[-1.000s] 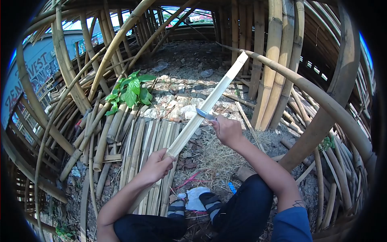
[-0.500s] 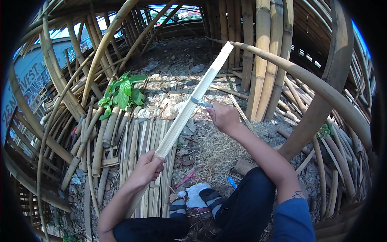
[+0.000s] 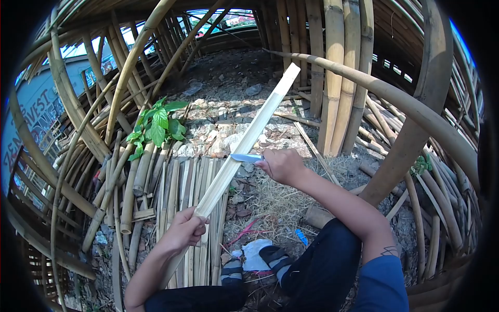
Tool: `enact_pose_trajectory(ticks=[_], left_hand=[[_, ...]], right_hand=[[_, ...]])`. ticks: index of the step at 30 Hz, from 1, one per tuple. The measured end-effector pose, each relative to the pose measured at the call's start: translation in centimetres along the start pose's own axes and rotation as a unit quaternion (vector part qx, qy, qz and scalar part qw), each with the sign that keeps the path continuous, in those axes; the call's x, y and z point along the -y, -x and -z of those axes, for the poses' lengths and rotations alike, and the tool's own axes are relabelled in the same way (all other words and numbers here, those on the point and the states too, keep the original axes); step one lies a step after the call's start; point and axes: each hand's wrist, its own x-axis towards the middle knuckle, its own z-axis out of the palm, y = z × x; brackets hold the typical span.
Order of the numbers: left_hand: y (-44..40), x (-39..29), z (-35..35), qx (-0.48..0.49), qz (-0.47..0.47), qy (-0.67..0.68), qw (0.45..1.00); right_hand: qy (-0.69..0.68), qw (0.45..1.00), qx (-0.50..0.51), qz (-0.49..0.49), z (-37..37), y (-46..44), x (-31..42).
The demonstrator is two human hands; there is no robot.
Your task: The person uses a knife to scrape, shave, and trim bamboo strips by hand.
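A long, pale bamboo strip [image 3: 254, 129] slants from lower left to upper right in front of me. My left hand [image 3: 185, 229] is closed round its lower part. My right hand [image 3: 282, 165] grips a knife, whose handle is mostly hidden by the fingers. The knife's blade [image 3: 246, 157] points left and lies against the strip about midway along the part beyond my left hand. Below and left of the strip, many split bamboo strips [image 3: 176, 184] lie side by side on the ground.
A curved bamboo pole [image 3: 384, 91] arches across the right side, near upright poles [image 3: 334, 78]. Bamboo poles are piled at both sides. A leafy plant [image 3: 157, 125] grows at left. Shavings [image 3: 280, 203] and a blue object [image 3: 301, 236] lie on the ground.
The knife has moved down along the strip toward my left hand, and its blade has turned to show more of its length. Both hands still hold on, and the view has shifted slightly.
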Motion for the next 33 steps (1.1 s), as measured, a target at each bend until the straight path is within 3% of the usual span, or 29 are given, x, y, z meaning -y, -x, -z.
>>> enact_pose_trajectory(ticks=[7, 10, 19, 21, 23, 27, 29, 33], left_hand=[[0.4, 0.1, 0.3, 0.009, -0.013, -0.004, 1.0], [0.7, 0.2, 0.3, -0.003, -0.006, -0.014, 1.0], [1.0, 0.3, 0.0, -0.008, -0.005, -0.019, 1.0], [1.4, 0.8, 0.5, 0.001, 0.01, -0.017, 1.0], [1.9, 1.4, 0.9, 0.006, 0.023, -0.018, 1.0], [1.3, 2.8, 1.6, 0.036, 0.03, -0.016, 0.999], [0.7, 2.7, 1.8, 0.031, 0.06, -0.02, 0.998], [-0.1, 2.6, 2.0, 0.014, 0.057, -0.009, 0.998]], right_hand=[[0.064, 0.997, -0.027, -0.024, -0.5, 0.2, -2.3], [0.075, 0.991, -0.046, -0.096, -1.2, 0.2, -3.9], [0.109, 0.981, 0.0, -0.16, -0.2, 0.3, -6.3], [0.114, 0.918, 0.001, -0.38, -0.2, -0.4, -8.7], [0.096, 0.9, -0.011, -0.426, 3.9, 0.4, -10.8], [0.035, 0.89, -0.05, -0.452, 0.7, 3.6, -9.6], [-0.03, 0.881, 0.001, -0.472, 0.4, 4.1, -9.2], [-0.111, 0.883, -0.061, -0.452, 0.3, 3.1, -7.3]])
